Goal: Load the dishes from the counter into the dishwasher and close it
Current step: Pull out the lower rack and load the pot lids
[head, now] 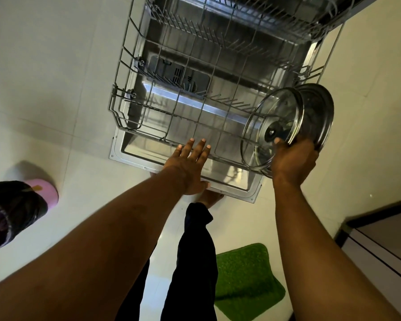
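In the head view the right hand (292, 158) gripped two pieces together at their lower edges: a round clear glass pot lid with a steel rim and dark knob (273, 117), and behind it a round steel plate or lid (320, 112), both nearly upright above the front right corner of the grey wire lower rack (125, 89); the rack was pulled out over the open stainless dishwasher door (134, 162) and held no dishes that I could see; the left hand (188, 165) held nothing, fingers straight and spread at the rack's front rail, though whether it touched the wire I could not tell; the main risk, as I judged it, lay in one hand pinching two smooth discs, since either might slide against the other and drop; the glass one could strike the wire or the door and chip; a bare foot (211, 196) showed just under the door's front edge, where a fallen piece might land; the knob could also snag on the tines when lowered, tipping the lid; the rack might roll if pushed
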### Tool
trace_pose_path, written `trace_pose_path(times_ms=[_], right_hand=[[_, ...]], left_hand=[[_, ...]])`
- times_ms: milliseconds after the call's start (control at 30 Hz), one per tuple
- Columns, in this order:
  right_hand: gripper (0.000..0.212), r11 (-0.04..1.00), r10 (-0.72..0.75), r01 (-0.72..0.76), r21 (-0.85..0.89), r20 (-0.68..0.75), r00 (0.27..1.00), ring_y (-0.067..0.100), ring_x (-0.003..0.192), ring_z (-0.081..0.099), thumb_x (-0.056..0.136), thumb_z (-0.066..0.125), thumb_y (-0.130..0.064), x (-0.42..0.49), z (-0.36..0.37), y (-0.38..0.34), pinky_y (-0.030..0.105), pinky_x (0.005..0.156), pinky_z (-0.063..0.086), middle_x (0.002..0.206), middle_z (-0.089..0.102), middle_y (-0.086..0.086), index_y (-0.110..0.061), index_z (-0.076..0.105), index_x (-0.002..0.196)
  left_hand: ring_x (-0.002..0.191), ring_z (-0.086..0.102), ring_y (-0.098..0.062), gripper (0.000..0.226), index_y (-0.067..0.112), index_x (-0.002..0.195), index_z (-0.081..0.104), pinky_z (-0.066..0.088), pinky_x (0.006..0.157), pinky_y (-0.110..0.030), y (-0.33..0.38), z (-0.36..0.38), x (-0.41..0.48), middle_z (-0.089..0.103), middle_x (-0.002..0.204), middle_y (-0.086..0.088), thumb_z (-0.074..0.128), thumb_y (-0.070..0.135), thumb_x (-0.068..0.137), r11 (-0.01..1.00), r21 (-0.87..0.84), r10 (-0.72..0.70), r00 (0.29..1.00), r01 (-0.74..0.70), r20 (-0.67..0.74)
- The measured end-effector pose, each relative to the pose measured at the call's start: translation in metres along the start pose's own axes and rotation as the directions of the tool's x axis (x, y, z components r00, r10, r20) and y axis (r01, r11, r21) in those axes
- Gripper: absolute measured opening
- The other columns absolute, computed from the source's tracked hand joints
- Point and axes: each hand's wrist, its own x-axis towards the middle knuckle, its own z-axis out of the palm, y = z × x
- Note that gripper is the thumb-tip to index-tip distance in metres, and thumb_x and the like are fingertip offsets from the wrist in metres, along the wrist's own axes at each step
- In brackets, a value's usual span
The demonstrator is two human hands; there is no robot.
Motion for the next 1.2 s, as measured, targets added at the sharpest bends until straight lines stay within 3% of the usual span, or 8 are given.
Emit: trace_pose_path(times_ms=[133,300,433,533,633,733,967,1200], right_hand=[[0.04,1.0,-0.012,0.012,-0.001,0.051,0.999,0.032,0.113,0.061,0.087,0.072,-0.023,0.006,0.0,0.006,0.032,0.086,0.047,0.124,0.063,0.013,-0.007,0.061,0.122],[0.057,0.997,-0.067,0.066,-0.03,-0.055,0.996,0.031,0.128,0.05,0.086,0.071,-0.012,-0.001,0.009,-0.004,0.039,0.103,0.044,0.138,0.054,0.012,-0.011,0.047,0.137],[0.065,0.926,-0.289,0.248,-0.285,-0.114,0.95,0.033,0.139,0.035,0.09,0.064,-0.019,-0.022,0.015,-0.009,0.042,0.113,0.032,0.15,0.037,0.014,-0.008,0.034,0.146],[0.062,0.837,-0.401,0.392,-0.382,0.059,0.914,0.035,0.145,0.022,0.094,0.058,-0.028,-0.041,0.02,-0.013,0.05,0.118,0.023,0.155,0.029,0.015,-0.008,0.033,0.147],[0.059,0.758,-0.452,0.521,-0.393,0.259,0.853,0.032,0.147,0.014,0.098,0.049,-0.033,-0.064,0.021,-0.024,0.047,0.121,0.011,0.157,0.026,0.014,-0.008,0.03,0.148],[0.06,0.71,-0.476,0.6,-0.369,0.376,0.795,0.028,0.149,0.009,0.099,0.045,-0.034,-0.092,0.007,-0.05,0.044,0.121,0.009,0.159,0.022,0.011,-0.01,0.026,0.15],[0.066,0.576,-0.667,0.786,-0.223,0.428,0.61,0.025,0.15,0.002,0.1,0.044,-0.041,-0.172,-0.063,-0.166,0.041,0.121,0.004,0.162,0.013,0.008,-0.012,0.02,0.153],[0.065,0.329,-0.883,0.921,-0.208,0.278,0.378,0.027,0.15,0.003,0.1,0.043,-0.04,-0.245,-0.162,-0.291,0.043,0.12,0.006,0.162,0.013,0.01,-0.011,0.019,0.153]], left_hand=[[0.148,-0.023,-0.031,0.095,0.017,0.153,-0.023,-0.008,0.12,-0.046,-0.002,-0.003,-0.001,-0.03,0.159,-0.007,0.036,0.066,0.096,1.0,-0.006,-0.002,1.0,0.002,0.007],[0.15,-0.017,-0.03,0.089,0.017,0.155,-0.017,-0.002,0.121,-0.045,-0.005,-0.01,0.0,-0.023,0.162,-0.007,0.035,0.062,0.098,0.999,-0.02,0.027,1.0,-0.026,0.015],[0.151,-0.007,-0.031,0.079,0.016,0.156,-0.011,0.008,0.123,-0.048,-0.012,-0.022,-0.007,-0.018,0.163,-0.009,0.03,0.055,0.102,1.0,0.001,0.031,0.998,-0.031,-0.06],[0.151,-0.006,-0.032,0.073,0.016,0.157,-0.009,0.005,0.123,-0.049,-0.015,-0.035,-0.02,-0.015,0.163,-0.01,0.024,0.054,0.103,0.999,0.036,0.009,0.982,-0.002,-0.189],[0.151,-0.007,-0.031,0.071,0.017,0.157,-0.008,0.001,0.122,-0.049,-0.021,-0.05,-0.042,-0.015,0.164,-0.01,0.023,0.052,0.104,0.998,0.037,-0.047,0.956,0.06,-0.29],[0.151,-0.007,-0.031,0.07,0.016,0.157,-0.007,0.0,0.122,-0.051,-0.031,-0.074,-0.08,-0.014,0.164,-0.009,0.022,0.052,0.104,0.993,0.0,-0.107,0.926,0.114,-0.362],[0.152,-0.005,-0.03,0.07,0.018,0.158,-0.004,0.001,0.122,-0.051,-0.077,-0.149,-0.231,-0.01,0.165,-0.007,0.024,0.052,0.103,0.949,-0.202,-0.315,0.768,0.243,-0.557],[0.152,-0.007,-0.03,0.071,0.016,0.158,-0.002,-0.001,0.121,-0.051,-0.096,-0.214,-0.387,-0.011,0.165,-0.007,0.025,0.052,0.103,0.877,-0.329,-0.475,0.533,0.35,-0.7]])
